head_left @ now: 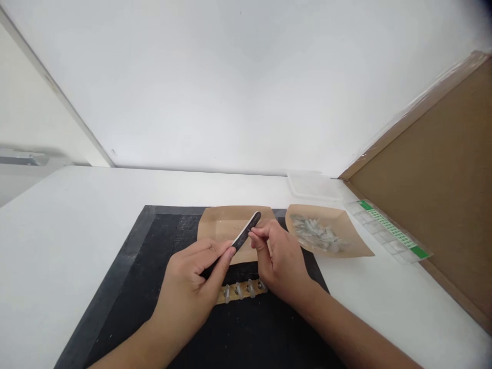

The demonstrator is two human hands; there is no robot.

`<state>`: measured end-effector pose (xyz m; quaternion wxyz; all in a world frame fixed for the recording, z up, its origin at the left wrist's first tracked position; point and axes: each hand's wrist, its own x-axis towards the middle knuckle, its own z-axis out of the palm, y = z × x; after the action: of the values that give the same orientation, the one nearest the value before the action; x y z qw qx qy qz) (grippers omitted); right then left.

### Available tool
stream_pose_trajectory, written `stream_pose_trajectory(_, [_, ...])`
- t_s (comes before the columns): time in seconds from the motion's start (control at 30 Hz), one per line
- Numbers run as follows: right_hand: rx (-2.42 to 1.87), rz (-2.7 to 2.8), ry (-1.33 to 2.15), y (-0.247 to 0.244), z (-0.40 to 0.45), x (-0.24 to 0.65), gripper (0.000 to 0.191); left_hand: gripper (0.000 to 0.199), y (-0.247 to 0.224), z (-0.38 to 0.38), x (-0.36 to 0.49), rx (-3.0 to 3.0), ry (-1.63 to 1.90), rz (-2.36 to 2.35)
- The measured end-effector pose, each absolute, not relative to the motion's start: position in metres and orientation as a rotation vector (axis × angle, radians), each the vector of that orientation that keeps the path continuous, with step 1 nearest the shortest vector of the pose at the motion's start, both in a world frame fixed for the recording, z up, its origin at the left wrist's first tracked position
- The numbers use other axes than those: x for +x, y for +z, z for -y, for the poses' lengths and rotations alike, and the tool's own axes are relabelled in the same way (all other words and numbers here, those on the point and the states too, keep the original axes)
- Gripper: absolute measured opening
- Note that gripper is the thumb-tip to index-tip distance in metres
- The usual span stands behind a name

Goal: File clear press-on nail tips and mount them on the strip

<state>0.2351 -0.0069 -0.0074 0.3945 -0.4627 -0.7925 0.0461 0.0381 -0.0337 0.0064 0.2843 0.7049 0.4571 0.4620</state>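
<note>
My left hand (196,277) grips a dark nail file (246,231) with a pale edge, which slants up to the right. Close to the file's upper half, the thumb and fingers of my right hand (279,256) are pinched together; whatever is between them is too small to make out. Below both hands, a tan strip (231,294) bearing several clear nail-tip-like pieces lies on the black mat (253,333), partly covered by my left hand. Behind the file is a brown paper tray (219,218) with a few tiny pale bits in it.
Right of the hands, a second brown paper tray (355,241) holds a heap of clear, nail-tip-like pieces (317,233). A clear compartment box with a green label (392,230) lies by the brown board (434,195). A translucent lid-like sheet (313,185) rests near the wall.
</note>
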Motion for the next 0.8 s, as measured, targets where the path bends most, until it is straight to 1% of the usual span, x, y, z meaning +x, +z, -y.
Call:
stream_pose_trajectory(0.17, [-1.145,2.015,0.091,-0.007,0.01,0.237,0.011,0.022,0.01,0.032,0.037,1.82,1.228,-1.207])
stream_pose_trajectory(0.3, [-1.04,1.891,0.063,0.002,0.007,0.237,0.015,0.023,0.014,0.033,0.036,1.779,1.213,-1.205])
stream_pose_trajectory(0.5, [-0.997,1.897,0.146,0.008,0.006,0.234,0.019,0.023,0.012,0.035,0.036,1.712,1.183,-1.244])
stream_pose_trajectory(0.6, [-1.028,1.906,0.167,0.01,0.007,0.233,0.019,0.024,0.012,0.035,0.037,1.686,1.172,-1.253])
stream_pose_trajectory(0.8, [-1.141,1.886,0.055,0.011,-0.001,0.234,0.017,0.025,0.013,0.037,0.038,1.544,1.123,-1.22])
